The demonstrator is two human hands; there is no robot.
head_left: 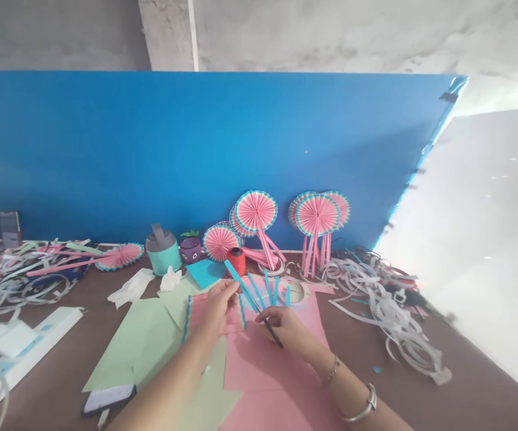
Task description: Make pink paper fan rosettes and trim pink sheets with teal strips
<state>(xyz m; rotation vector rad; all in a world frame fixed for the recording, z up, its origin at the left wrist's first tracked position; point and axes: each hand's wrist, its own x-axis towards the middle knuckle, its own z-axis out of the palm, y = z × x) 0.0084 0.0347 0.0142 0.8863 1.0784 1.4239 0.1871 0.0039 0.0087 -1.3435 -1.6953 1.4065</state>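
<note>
My left hand (221, 301) is closed, pinching a narrow blue paper strip (233, 269) that slants down toward my other hand. Between the fingers of my right hand (288, 329) is a thin dark stick-like tool (273, 334); its exact kind is not clear. More blue strips (268, 287) lie fanned out just beyond my right hand. Under my left hand is a pleated pink paper (196, 308) with blue-striped edges. Pink sheets (250, 362) lie beneath my hands, and pale green sheets (133, 335) are to the left.
Pink folded paper fans (317, 214) lean against the blue partition (151, 149). A red thread spool (236, 261), blue paper (205, 273) and a teal container (163, 254) stand behind. Tangled white strips (388, 305) lie right; a power strip (38, 338) and phone (108, 399) lie left.
</note>
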